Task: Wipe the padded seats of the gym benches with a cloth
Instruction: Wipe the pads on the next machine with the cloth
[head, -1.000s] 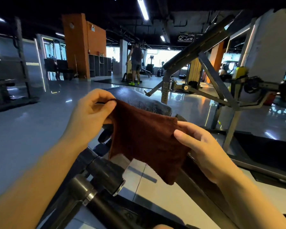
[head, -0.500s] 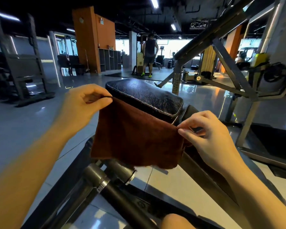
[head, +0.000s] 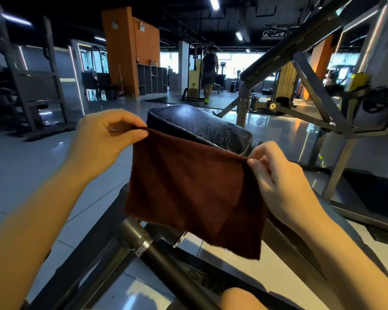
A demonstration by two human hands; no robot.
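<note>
Nearest the camera, a dark metal frame bar with a steel collar runs across pale floor tiles; above it both hands hold a dark brown cloth spread flat in the air, its top edge stretched between them and its lower edge hanging free over the frame; the left hand pinches the upper left corner between thumb and curled fingers; the right hand pinches the upper right corner the same way, sitting lower than the left so the top edge slopes down to the right; just behind the cloth lies the black padded seat of the bench, its creased leather catching light, with the cloth hiding its near edge and whether the two touch cannot be told; to the right rises a grey angled machine frame; further back on the glossy floor stand an orange pillar and dark cubby shelves; a person stands in the distance by bright windows.
</note>
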